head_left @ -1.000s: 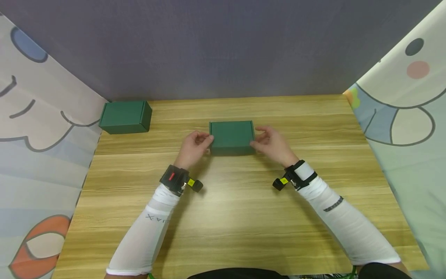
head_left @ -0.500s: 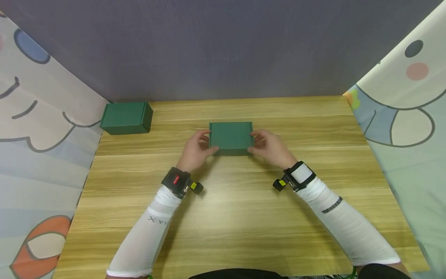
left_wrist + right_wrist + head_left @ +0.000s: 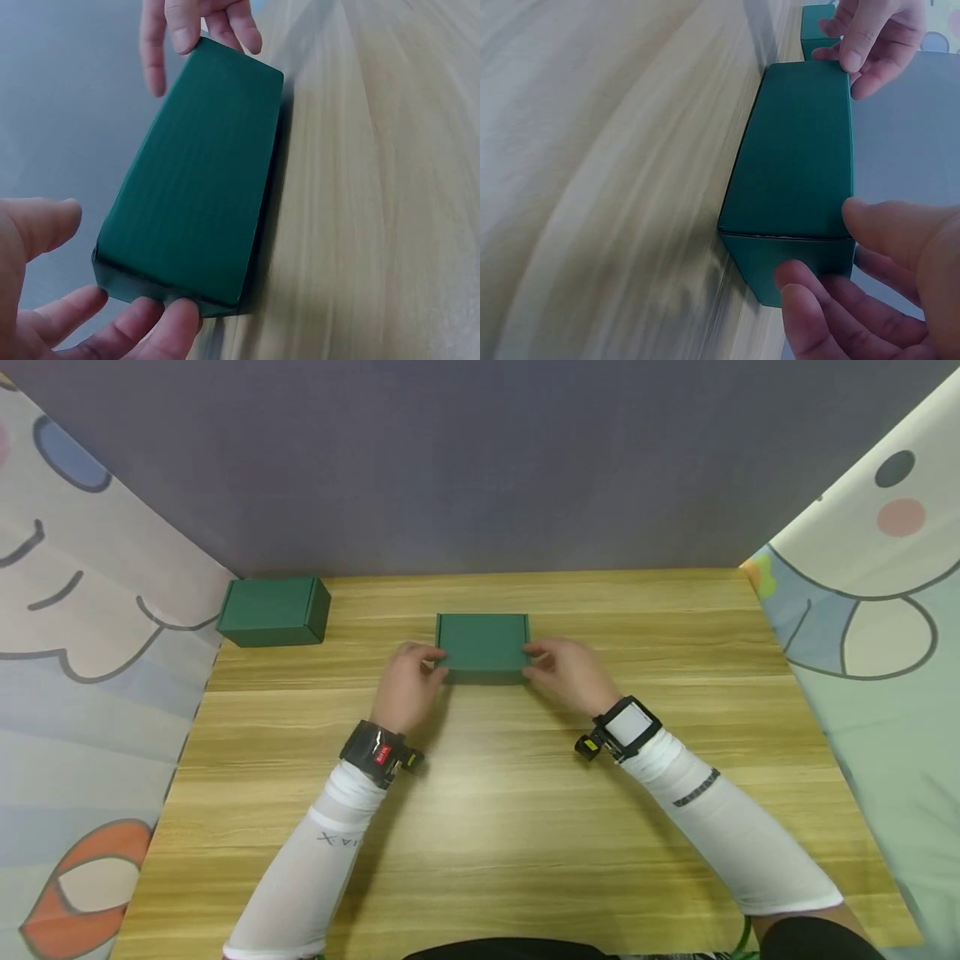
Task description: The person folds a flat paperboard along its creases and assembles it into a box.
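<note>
A closed green cardboard box (image 3: 482, 642) sits near the middle of the wooden table, between both hands. My left hand (image 3: 405, 689) is at the box's left end. In the left wrist view its fingertips (image 3: 174, 324) touch the end face, while the thumb (image 3: 49, 225) stays apart from the edge. At the other end, my right hand (image 3: 572, 675) grips the box. Its thumb (image 3: 885, 225) rests on the top corner and its curled fingers (image 3: 855, 311) lie against the end face. The box's back side is hidden.
Another closed green box (image 3: 272, 612) stands at the table's far left corner. A grey wall (image 3: 487, 468) rises behind the wooden table (image 3: 487, 827), and printed cartoon curtains (image 3: 82, 718) hang along both sides. Each wrist wears a strapped camera (image 3: 378, 752).
The middle box has shifted left and slightly back, with both hands moving along. The left thumb has drawn back from its front face. The corner box has stayed put.
</note>
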Motion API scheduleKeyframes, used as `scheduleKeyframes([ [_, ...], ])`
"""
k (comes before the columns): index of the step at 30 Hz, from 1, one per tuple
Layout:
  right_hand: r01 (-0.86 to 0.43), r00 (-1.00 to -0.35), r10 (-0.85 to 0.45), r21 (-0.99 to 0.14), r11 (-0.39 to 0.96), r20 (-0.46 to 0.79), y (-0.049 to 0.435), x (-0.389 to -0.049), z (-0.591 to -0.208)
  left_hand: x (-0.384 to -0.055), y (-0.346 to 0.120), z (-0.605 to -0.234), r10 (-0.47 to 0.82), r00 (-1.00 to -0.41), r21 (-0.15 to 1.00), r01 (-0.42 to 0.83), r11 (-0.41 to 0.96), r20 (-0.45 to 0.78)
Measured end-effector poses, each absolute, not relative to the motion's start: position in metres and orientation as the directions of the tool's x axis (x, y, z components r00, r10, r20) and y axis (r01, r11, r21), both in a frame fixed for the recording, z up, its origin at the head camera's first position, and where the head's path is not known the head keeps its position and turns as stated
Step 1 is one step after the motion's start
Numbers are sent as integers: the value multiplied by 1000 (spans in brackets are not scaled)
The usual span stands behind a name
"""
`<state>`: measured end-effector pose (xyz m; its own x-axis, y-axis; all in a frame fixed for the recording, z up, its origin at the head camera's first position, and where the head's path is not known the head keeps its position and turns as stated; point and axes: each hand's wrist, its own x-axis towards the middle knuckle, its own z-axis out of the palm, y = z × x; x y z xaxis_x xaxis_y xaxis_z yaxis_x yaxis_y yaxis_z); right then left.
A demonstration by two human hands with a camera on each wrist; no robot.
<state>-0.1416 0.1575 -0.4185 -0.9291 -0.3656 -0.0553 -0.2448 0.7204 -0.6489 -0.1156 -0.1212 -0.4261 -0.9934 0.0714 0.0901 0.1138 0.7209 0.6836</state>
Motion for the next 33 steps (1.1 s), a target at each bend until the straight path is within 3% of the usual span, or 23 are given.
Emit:
scheduleKeyframes([
  [13,-310,-904,-426,-629,713,-37,98,-182,-419,-131,-162,-425,-108,-990,683,-14,730,95],
  [22,-383,-884,-468,-597,705,15,59,-206,-418,-147,-184,-426,-259,-946,647,-76,758,193],
  [33,-429,-867,-498,-527,734,12,22,-219,-416,-156,-208,-432,-372,-904,667,-145,731,211],
])
